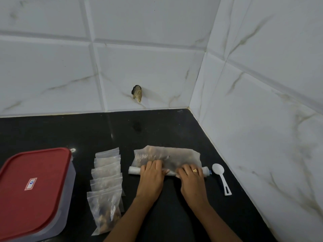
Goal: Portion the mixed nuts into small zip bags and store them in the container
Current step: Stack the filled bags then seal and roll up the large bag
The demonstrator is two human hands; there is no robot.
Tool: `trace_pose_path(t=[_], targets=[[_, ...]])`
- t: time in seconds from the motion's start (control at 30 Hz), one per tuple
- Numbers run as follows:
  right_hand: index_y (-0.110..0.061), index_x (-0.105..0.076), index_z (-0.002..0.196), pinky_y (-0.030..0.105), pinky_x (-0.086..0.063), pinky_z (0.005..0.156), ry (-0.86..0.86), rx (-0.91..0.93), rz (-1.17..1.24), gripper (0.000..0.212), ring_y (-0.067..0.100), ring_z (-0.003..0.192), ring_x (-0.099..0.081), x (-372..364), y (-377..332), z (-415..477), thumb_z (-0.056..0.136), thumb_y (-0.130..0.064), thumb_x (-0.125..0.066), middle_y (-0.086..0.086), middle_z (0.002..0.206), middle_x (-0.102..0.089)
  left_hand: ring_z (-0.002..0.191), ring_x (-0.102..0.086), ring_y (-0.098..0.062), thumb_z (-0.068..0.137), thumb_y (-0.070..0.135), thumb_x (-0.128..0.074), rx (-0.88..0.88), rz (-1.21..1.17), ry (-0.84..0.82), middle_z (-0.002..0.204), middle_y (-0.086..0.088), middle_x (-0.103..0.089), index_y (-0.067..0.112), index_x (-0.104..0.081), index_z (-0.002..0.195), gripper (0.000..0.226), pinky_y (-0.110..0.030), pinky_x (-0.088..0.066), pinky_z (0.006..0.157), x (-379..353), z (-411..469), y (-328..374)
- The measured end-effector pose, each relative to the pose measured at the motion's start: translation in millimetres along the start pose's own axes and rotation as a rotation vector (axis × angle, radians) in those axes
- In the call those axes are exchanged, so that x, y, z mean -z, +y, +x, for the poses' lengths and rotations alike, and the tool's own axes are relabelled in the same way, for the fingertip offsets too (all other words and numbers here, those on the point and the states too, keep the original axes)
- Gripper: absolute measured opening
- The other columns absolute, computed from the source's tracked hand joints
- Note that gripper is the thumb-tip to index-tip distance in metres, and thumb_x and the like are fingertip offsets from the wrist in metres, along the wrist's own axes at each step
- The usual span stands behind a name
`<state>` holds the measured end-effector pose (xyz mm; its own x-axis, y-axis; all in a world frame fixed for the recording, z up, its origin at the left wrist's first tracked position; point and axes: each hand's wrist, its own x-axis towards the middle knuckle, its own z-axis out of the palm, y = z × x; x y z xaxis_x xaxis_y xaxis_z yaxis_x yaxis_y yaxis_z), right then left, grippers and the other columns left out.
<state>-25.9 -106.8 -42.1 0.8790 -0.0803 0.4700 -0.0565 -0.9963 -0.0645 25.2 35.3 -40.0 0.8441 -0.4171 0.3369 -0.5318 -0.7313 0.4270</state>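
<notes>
A large clear bag of mixed nuts [167,157] lies flat on the black counter [104,133], its near edge rolled into a tight tube. My left hand [152,173] and my right hand [191,174] both press on that rolled edge, fingers curled over it; a ring shows on the right hand. To the left, several small zip bags [105,180] holding nuts lie overlapping in a row. At the far left stands the clear container with a red lid [33,189], shut.
A white plastic spoon [221,177] lies right of the large bag. Tiled walls meet in a corner at the back right, close to the spoon. A dark chipped hole [137,93] marks the back wall.
</notes>
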Motion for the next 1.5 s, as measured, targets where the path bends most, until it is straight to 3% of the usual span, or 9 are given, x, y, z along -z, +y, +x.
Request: trace_pose_path(t=[0.13, 0.3, 0.4, 0.53, 0.73, 0.87, 1.1, 1.27, 1.5], targets=[[-0.026, -0.068, 0.079, 0.024, -0.044, 0.078, -0.025, -0.065, 0.058, 0.041, 0.012, 0.077, -0.063, 0, 0, 3, 0.050, 0.001, -0.079, -0.011, 0.076, -0.063, 0.100, -0.049, -0.016, 0.085, 0.045, -0.052, -0.042, 0.047, -0.059, 0.109, 0.003, -0.051, 0.019, -0.055, 0.105, 0.033, -0.026, -0.038, 0.089, 0, 1, 1], [-0.025, -0.063, 0.079, 0.023, -0.038, 0.076, -0.007, -0.058, 0.054, 0.023, 0.010, 0.070, -0.063, 1, 0, 0, 0.067, -0.006, -0.062, -0.011, 0.073, -0.064, 0.071, -0.057, -0.011, 0.060, 0.026, -0.084, -0.079, 0.161, -0.013, 0.078, 0.009, -0.059, 0.026, -0.060, 0.076, 0.030, -0.026, -0.051, 0.068, -3, 1, 2], [-0.025, -0.060, 0.082, 0.024, -0.033, 0.076, 0.002, -0.027, 0.031, 0.022, 0.011, 0.071, -0.062, 3, -2, -3, 0.080, -0.024, -0.038, -0.010, 0.077, -0.063, 0.067, -0.055, -0.011, 0.063, 0.018, -0.082, -0.046, 0.091, 0.008, 0.073, 0.010, -0.058, 0.025, -0.059, 0.072, 0.025, -0.026, -0.052, 0.067, -4, 3, -1], [-0.024, -0.063, 0.087, 0.027, -0.031, 0.078, 0.024, 0.034, -0.043, 0.031, 0.014, 0.078, -0.055, 3, -4, -5, 0.080, -0.048, -0.045, -0.006, 0.087, -0.061, 0.093, -0.052, -0.011, 0.090, 0.025, -0.053, -0.021, 0.071, -0.044, 0.098, 0.010, -0.060, 0.025, -0.062, 0.096, 0.010, -0.026, -0.042, 0.089, 0, 7, -2], [-0.027, -0.064, 0.079, 0.024, -0.032, 0.079, -0.073, -0.011, 0.005, 0.018, 0.010, 0.078, -0.059, -2, -1, -3, 0.067, -0.021, -0.076, -0.011, 0.079, -0.060, 0.096, -0.051, -0.009, 0.096, 0.034, -0.038, -0.039, 0.035, -0.008, 0.102, 0.008, -0.057, 0.024, -0.054, 0.102, 0.019, -0.022, -0.035, 0.088, 3, 3, 1], [-0.028, -0.066, 0.077, 0.024, -0.046, 0.072, -0.037, -0.049, 0.061, 0.014, 0.008, 0.075, -0.062, 3, 1, -1, 0.075, -0.020, -0.054, -0.013, 0.076, -0.062, 0.076, -0.059, -0.009, 0.076, 0.042, -0.062, -0.126, 0.078, -0.009, 0.084, 0.008, -0.061, 0.025, -0.060, 0.084, 0.018, -0.025, -0.052, 0.072, -2, 1, 2], [-0.025, -0.066, 0.084, 0.024, -0.039, 0.078, -0.061, -0.032, 0.002, 0.040, 0.009, 0.072, -0.064, 5, -2, -3, 0.049, -0.017, -0.083, -0.009, 0.078, -0.066, 0.076, -0.061, -0.008, 0.056, 0.024, -0.084, -0.145, 0.122, -0.032, 0.078, 0.014, -0.064, 0.029, -0.062, 0.076, 0.030, -0.027, -0.053, 0.073, -1, 5, 2], [-0.027, -0.066, 0.091, 0.028, -0.045, 0.072, -0.025, 0.009, -0.062, 0.030, 0.012, 0.076, -0.057, 10, -7, -9, 0.080, -0.045, -0.044, -0.007, 0.087, -0.060, 0.114, -0.046, -0.013, 0.093, 0.028, -0.043, -0.142, 0.142, -0.162, 0.115, 0.009, -0.060, 0.025, -0.056, 0.108, 0.020, -0.027, -0.028, 0.097, 3, 18, 0], [-0.023, -0.062, 0.073, 0.026, -0.031, 0.078, 0.003, 0.026, -0.026, 0.018, 0.011, 0.080, -0.047, 7, -5, -6, 0.059, -0.014, -0.071, -0.006, 0.075, -0.059, 0.119, -0.041, -0.013, 0.096, 0.032, -0.036, -0.135, 0.091, -0.156, 0.123, 0.004, -0.053, 0.020, -0.050, 0.119, 0.029, -0.025, -0.025, 0.104, 5, 18, 1]])
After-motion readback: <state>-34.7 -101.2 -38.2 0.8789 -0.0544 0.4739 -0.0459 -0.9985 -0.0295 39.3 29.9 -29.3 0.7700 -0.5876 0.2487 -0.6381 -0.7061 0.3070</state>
